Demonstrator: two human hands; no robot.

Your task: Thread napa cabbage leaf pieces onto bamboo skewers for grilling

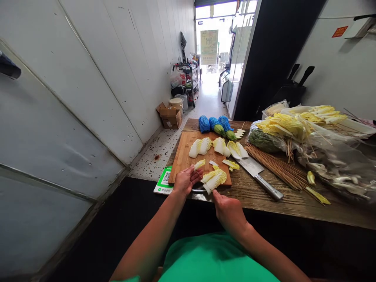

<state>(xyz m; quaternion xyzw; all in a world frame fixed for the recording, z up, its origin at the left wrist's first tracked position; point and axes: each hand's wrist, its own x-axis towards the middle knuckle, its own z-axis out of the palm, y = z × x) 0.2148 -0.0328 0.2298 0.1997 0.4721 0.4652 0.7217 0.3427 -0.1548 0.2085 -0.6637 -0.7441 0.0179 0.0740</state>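
My left hand (pixel 185 181) is closed over the near edge of the wooden cutting board (pixel 179 156). A thin bamboo skewer (pixel 199 174), only partly visible, runs from its fingers toward a napa cabbage leaf piece (pixel 216 179). That leaf is gripped at its white end by my right hand (pixel 230 209). Just above my left thumb is a small yellow cabbage strip (pixel 200 164); whether it touches the hand I cannot tell. Cut cabbage pieces (pixel 205 145) lie across the board. Resting to its right is a cleaver (pixel 253 167), its handle toward me.
Several bamboo skewers (pixel 276 166) lie in a bundle right of the cleaver. Behind them are skewered cabbage leaves (pixel 282 125) and plastic bags (pixel 337 156). Green vegetables in blue foam nets (pixel 214 123) sit beyond the board. A green QR-code card (pixel 163 181) lies at the left edge.
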